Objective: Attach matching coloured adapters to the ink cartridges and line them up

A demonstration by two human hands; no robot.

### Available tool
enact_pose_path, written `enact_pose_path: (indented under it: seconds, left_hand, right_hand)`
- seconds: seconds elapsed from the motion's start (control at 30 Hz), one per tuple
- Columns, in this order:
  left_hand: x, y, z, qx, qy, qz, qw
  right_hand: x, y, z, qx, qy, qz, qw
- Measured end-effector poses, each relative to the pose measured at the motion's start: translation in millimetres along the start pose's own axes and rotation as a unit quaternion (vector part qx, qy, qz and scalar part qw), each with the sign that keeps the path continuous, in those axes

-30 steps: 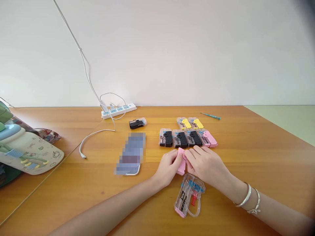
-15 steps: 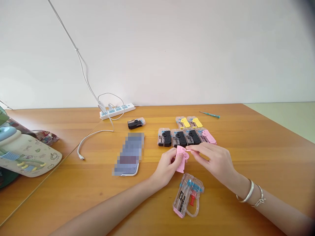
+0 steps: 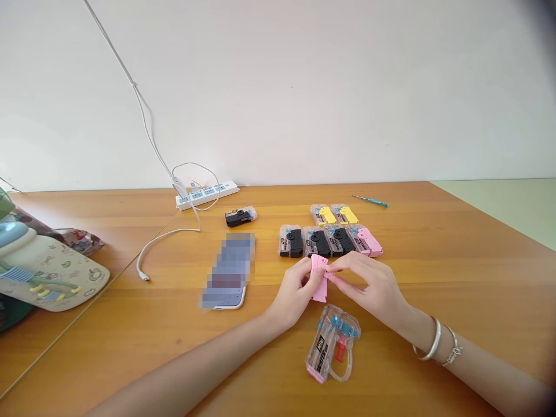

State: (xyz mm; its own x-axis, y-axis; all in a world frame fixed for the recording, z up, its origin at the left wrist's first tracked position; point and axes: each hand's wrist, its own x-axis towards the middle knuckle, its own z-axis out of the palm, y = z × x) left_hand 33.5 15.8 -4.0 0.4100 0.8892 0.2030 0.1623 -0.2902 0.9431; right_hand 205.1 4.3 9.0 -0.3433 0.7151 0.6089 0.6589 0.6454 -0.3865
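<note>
My left hand [image 3: 297, 292] grips a pink plastic water gun cover [image 3: 320, 285] upright between thumb and fingers. The thumb and fingertips of my right hand [image 3: 376, 284] pinch a small pink piece [image 3: 328, 272] against the cover's right side; the fingers partly hide it. Just below the hands, a clear mini water gun [image 3: 332, 344] lies on the table, with blue inner parts, a red trigger and a pink base. Beyond my hands is a row of similar water guns, among them a black-covered one [image 3: 291, 241] and a pink-covered one [image 3: 367, 241].
Two yellow-covered water guns [image 3: 334, 215] lie behind the row, and a teal screwdriver [image 3: 371, 201] at back right. Left are another black-covered gun [image 3: 240, 216], a phone [image 3: 230, 299], a power strip [image 3: 208, 195] with a white cable [image 3: 167, 236], and a patterned bottle [image 3: 56, 275].
My right hand has moved slightly left, bringing the small pink piece from the cover's upper right edge onto its side. The left hand keeps its hold on the cover.
</note>
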Motion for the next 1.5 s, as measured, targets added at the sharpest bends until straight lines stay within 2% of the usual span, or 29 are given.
enact_pose_path:
  seconds: [0.1, 0.17, 0.3, 0.53, 0.7, 0.77, 0.87, 1.0, 1.07, 1.13, 1.2, 1.3, 1.37, 1.5]
  left_hand:
    - [-1, 2, 0.4, 0.011, 0.013, 0.005, 1.0]
    - [-1, 2, 0.8, 0.023, 0.023, 0.012, 0.999]
    - [-3, 2, 1.2, 0.033, 0.022, 0.032, 0.999]
    - [-3, 0, 1.4, 0.071, 0.021, 0.03, 0.997]
    - [-4, 1, 0.7, 0.072, 0.039, 0.026, 0.996]
    - [-4, 1, 0.3, 0.059, 0.057, 0.02, 0.996]
    - [-3, 1, 0.1, 0.065, 0.083, 0.015, 0.994]
    - [-4, 2, 0.5, 0.109, 0.089, 0.045, 0.989]
    - [-4, 2, 1.0, 0.13, 0.087, 0.062, 0.986]
    - [-5, 2, 1.7, 0.146, 0.08, 0.082, 0.983]
    - [-6, 2, 2.4, 0.163, 0.071, 0.109, 0.978]
    - [-6, 0, 2.9, 0.19, 0.069, 0.153, 0.967]
    - [-6, -1, 2.8, 0.199, 0.072, 0.169, 0.963]
    - [-6, -1, 1.9, 0.203, 0.072, 0.16, 0.964]
  right_hand:
    - [1, -3, 1, 0.037, -0.024, 0.102, 0.994]
    - [2, -6, 1, 0.08, -0.063, 0.132, 0.986]
    - [4, -10, -1, 0.174, -0.117, 0.146, 0.967]
    - [3, -13, 1, 0.235, -0.111, 0.177, 0.949]
    - [3, -8, 1, 0.251, -0.128, 0.173, 0.944]
    - [4, -2, 0, 0.218, -0.13, 0.178, 0.951]
    - [3, 9, 0, 0.075, -0.136, 0.172, 0.973]
    - [0, 19, 5, -0.101, -0.159, 0.057, 0.98]
    - [-2, 21, 8, -0.141, -0.161, 0.012, 0.977]
    - [-2, 22, 9, -0.156, -0.16, 0.007, 0.975]
    - [-1, 23, 7, -0.133, -0.157, 0.039, 0.978]
    - [4, 21, 0, -0.014, -0.135, 0.13, 0.982]
    - [8, 18, -6, 0.099, -0.112, 0.175, 0.973]
    - [11, 10, -10, 0.251, -0.093, 0.202, 0.942]
